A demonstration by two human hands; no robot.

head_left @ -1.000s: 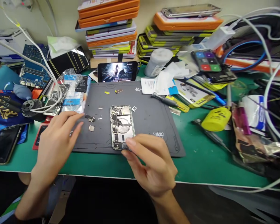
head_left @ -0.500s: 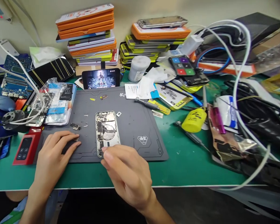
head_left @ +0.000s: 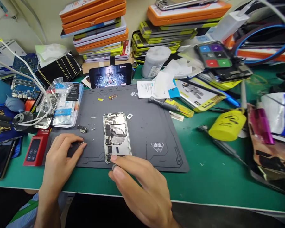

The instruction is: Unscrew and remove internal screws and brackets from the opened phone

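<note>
An opened phone housing lies on the dark grey work mat, its inner parts and round coil showing. Over its lower end is my right hand, thumb and forefinger curled toward each other around a small greyish piece, mostly hidden. To the left, my left hand rests on the mat, with thumb and fingertips closed about a small shiny part. Just beyond those fingers sits a small camera module. A white card tray lies by the housing's upper right corner.
A lit phone stands at the mat's back edge, before stacked orange boxes. A red device sits left of my left hand. To the right are a yellow container, a grey-handled tool and loose packets.
The view has shifted and drawn closer on the bench. My right thumb and forefinger have parted slightly, exposing a bit of the grey piece. My left hand keeps its place on the mat.
</note>
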